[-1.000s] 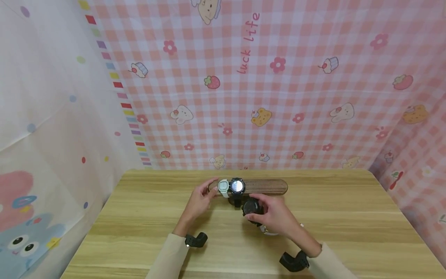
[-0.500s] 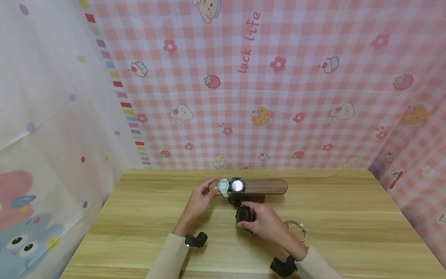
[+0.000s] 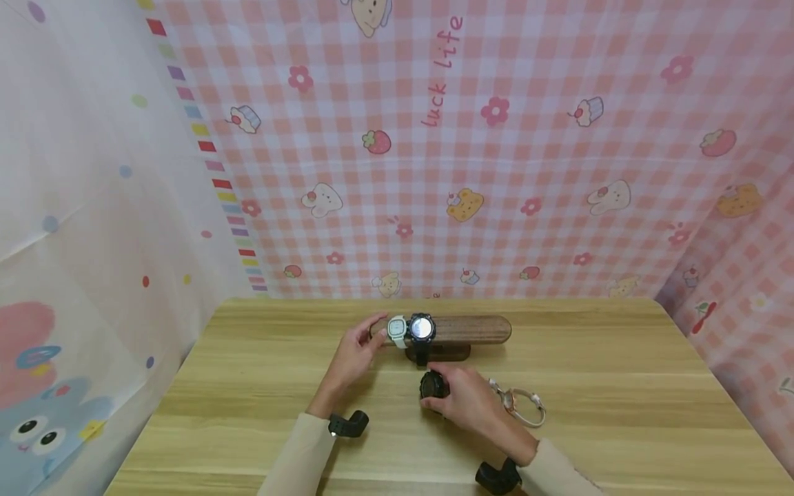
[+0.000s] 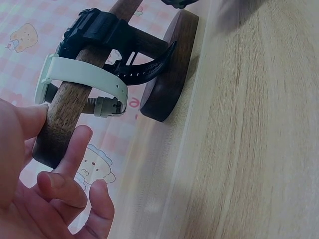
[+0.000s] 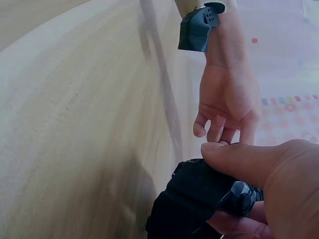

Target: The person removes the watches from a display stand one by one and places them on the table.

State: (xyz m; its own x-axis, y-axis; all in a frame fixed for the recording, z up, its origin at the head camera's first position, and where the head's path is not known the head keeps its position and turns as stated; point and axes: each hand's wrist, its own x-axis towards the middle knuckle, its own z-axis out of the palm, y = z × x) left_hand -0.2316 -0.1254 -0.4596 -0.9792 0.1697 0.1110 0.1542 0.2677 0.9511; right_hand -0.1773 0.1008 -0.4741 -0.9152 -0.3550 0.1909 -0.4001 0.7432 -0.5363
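Note:
My left hand (image 3: pixel 353 357) grips the left end of a wooden watch stand (image 3: pixel 474 330), thumb and a finger on either side of the bar in the left wrist view. A white watch (image 3: pixel 397 331) with a squarish face hangs round the bar next to that hand. Beside it is a black watch with a bright round face (image 3: pixel 422 328), its strap (image 4: pixel 149 70) hanging toward the stand's base. In front of the stand, my right hand (image 3: pixel 466 398) pinches another black watch (image 3: pixel 432 386) between thumb and fingers. The right wrist view shows its thick black strap (image 5: pixel 182 204) up close.
A slim watch with a pale strap and gold-coloured case (image 3: pixel 528 411) lies on the wooden table (image 3: pixel 620 413), right of my right hand and partly behind it. Pink checked cloth (image 3: pixel 527 158) hangs behind the table. Each wrist carries a black camera mount (image 3: pixel 349 424).
My right hand has moved left and a little toward me with the black watch, uncovering more of the pale-strapped watch and the stand's base. My left hand has stayed on the bar.

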